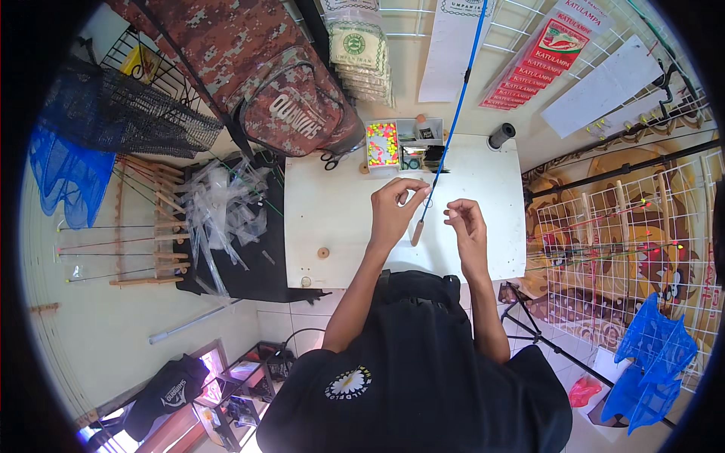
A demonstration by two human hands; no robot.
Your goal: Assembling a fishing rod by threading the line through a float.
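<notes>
A slim blue fishing rod (458, 113) slants down over the white table (347, 219), its short tan handle (418, 232) near the table's middle. My left hand (393, 211) is raised just left of the rod's lower part. Its thumb and forefinger are pinched together close to the rod's dark section; whatever they hold is too small to make out. Right of the handle, my right hand (468, 230) hangs with curled fingers, thumb and forefinger drawn together. Any thin line between the two hands cannot be made out.
A compartment tray (383, 145) of pink and yellow pieces stands at the back, with scissors (329, 160) to its left. A black cylinder (501, 136) stands far right. A camouflage bag (294, 113) overhangs the back left corner; clear plastic sleeves (226, 211) lie left.
</notes>
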